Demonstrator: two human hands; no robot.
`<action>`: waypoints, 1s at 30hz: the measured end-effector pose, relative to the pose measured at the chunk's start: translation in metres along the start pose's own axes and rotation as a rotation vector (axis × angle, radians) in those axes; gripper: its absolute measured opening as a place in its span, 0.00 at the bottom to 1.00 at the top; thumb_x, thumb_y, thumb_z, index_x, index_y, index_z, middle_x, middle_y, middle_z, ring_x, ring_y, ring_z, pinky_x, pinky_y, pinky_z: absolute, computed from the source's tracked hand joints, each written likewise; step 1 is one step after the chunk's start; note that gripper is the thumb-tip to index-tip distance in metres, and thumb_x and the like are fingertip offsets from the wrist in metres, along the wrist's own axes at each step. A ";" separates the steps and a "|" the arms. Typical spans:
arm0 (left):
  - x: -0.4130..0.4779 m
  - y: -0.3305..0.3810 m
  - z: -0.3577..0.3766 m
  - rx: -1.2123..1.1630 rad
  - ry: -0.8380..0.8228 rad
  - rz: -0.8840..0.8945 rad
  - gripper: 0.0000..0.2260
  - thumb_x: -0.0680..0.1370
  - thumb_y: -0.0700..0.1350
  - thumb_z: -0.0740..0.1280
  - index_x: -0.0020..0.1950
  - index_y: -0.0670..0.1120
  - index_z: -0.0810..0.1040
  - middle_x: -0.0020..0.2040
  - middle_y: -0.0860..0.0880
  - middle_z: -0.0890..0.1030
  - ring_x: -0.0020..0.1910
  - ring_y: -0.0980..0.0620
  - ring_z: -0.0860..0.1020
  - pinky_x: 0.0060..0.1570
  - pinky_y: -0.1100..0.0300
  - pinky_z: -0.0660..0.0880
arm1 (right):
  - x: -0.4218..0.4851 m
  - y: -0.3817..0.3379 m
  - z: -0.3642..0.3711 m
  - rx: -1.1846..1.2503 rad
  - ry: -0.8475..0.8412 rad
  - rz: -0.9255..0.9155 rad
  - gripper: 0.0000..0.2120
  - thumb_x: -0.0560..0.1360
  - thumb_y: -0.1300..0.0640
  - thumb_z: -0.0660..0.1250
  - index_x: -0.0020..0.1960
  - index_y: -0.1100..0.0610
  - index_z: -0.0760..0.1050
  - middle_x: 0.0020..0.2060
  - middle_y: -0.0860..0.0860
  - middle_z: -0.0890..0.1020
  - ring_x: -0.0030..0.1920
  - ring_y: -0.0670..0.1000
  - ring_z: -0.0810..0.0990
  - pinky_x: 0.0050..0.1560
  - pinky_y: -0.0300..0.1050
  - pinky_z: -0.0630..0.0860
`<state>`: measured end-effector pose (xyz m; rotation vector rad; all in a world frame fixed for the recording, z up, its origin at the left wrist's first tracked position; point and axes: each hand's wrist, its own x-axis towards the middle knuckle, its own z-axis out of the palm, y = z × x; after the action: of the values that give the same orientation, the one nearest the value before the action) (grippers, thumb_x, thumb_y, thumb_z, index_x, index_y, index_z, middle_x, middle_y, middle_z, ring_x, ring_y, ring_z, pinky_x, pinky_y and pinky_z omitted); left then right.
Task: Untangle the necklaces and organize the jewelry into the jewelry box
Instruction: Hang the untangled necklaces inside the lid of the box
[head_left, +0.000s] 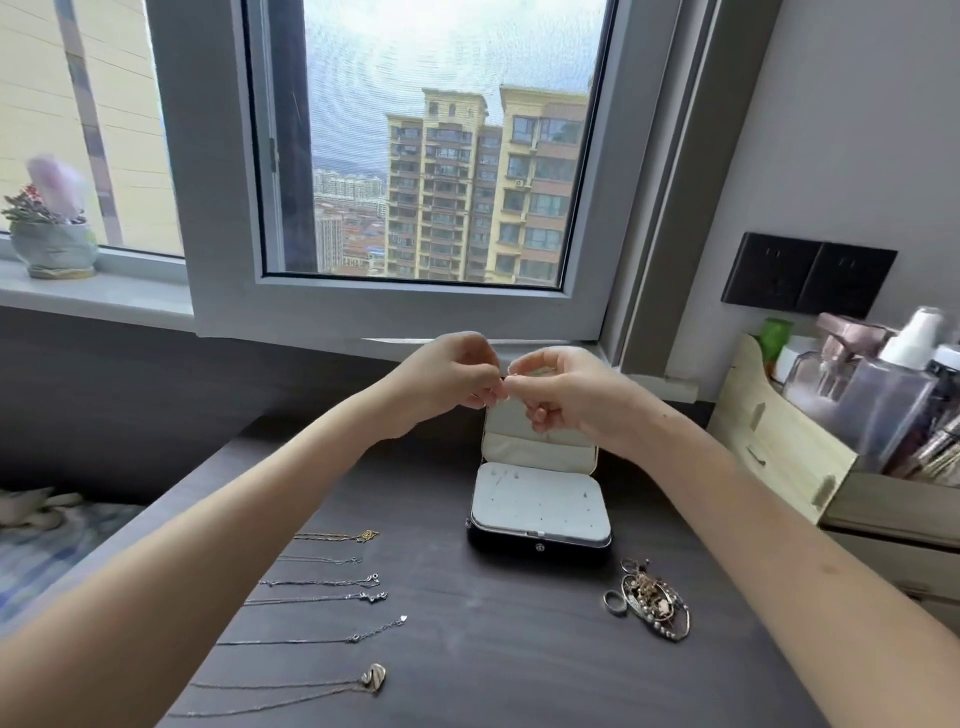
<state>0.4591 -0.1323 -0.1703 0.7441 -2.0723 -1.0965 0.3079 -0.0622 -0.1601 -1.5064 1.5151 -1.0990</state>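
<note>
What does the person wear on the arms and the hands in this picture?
The left hand and right hand are bare, without gloves. Both forearms are bare too: no sleeve, watch or bracelet shows. Whether a finger bears a ring I cannot tell.

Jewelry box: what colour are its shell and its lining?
The jewelry box has a black shell and cream lining; head view.

Six necklaces (319, 582) along tabletop's left edge. One open jewelry box (540, 512). One tangled heap (655, 597) toward right edge, pieces uncountable; seemingly one loose ring (614, 604). Left hand (452, 374) and right hand (569, 392) pinch one small silver piece (511, 370).
</note>
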 end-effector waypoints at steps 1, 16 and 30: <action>0.003 0.001 0.001 0.012 -0.010 0.009 0.03 0.76 0.36 0.64 0.43 0.42 0.75 0.39 0.46 0.81 0.42 0.50 0.80 0.54 0.52 0.78 | 0.001 -0.002 -0.004 -0.134 0.003 -0.004 0.08 0.74 0.58 0.70 0.50 0.61 0.77 0.33 0.52 0.75 0.33 0.48 0.71 0.37 0.44 0.73; 0.058 -0.057 0.033 0.295 0.088 0.050 0.03 0.74 0.41 0.66 0.43 0.48 0.78 0.42 0.53 0.81 0.42 0.55 0.78 0.45 0.61 0.74 | 0.056 -0.024 -0.043 -0.252 0.210 -0.070 0.08 0.76 0.59 0.66 0.40 0.60 0.76 0.30 0.52 0.75 0.29 0.48 0.73 0.33 0.40 0.75; 0.084 -0.154 0.086 0.930 0.300 0.242 0.08 0.63 0.39 0.61 0.37 0.47 0.78 0.31 0.52 0.78 0.34 0.47 0.73 0.39 0.55 0.61 | 0.132 -0.002 -0.051 -0.209 0.336 -0.106 0.06 0.79 0.61 0.62 0.48 0.63 0.75 0.32 0.53 0.74 0.31 0.48 0.72 0.33 0.38 0.73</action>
<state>0.3674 -0.2277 -0.3144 0.9606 -2.2714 0.1713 0.2543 -0.1899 -0.1288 -1.6168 1.8426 -1.3433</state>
